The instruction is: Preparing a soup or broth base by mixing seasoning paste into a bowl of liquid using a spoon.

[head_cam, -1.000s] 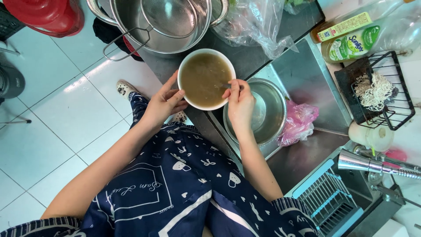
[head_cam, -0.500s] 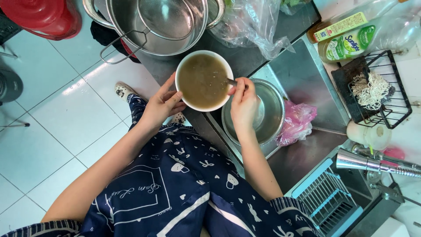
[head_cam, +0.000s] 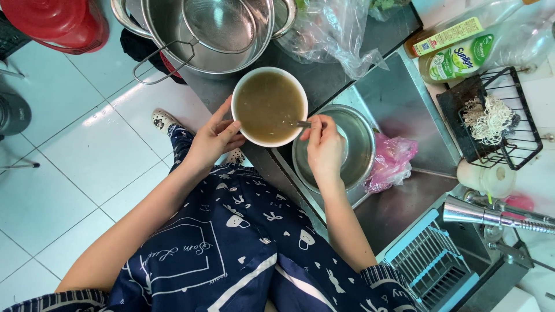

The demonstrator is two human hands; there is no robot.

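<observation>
A white bowl (head_cam: 240, 124) full of brownish soup stands on the dark counter's edge. My left hand (head_cam: 213, 138) cups its left side, fingers against the rim. My right hand (head_cam: 324, 147) pinches the handle of a metal spoon (head_cam: 302, 123) whose end dips into the soup at the bowl's right rim. A round steel bowl (head_cam: 361, 144) sits in the sink right behind my right hand. Above the white bowl stands a large steel pot (head_cam: 167, 34) with a wire-mesh strainer (head_cam: 222, 26) resting inside it.
A crumpled clear plastic bag (head_cam: 332, 32) lies on the counter. A pink bag (head_cam: 393, 162) sits in the sink (head_cam: 404, 104). Bottles of dish liquid (head_cam: 462, 55), a black wire rack (head_cam: 520, 124) with a scrubber, a steel tap (head_cam: 491, 216) and a blue drainer (head_cam: 430, 263) stand right. A red stool (head_cam: 55, 23) stands on the white floor tiles.
The bowl of soup has shifted a little away from me toward the pot. My right hand moved off the bowl's rim and now grips the spoon handle.
</observation>
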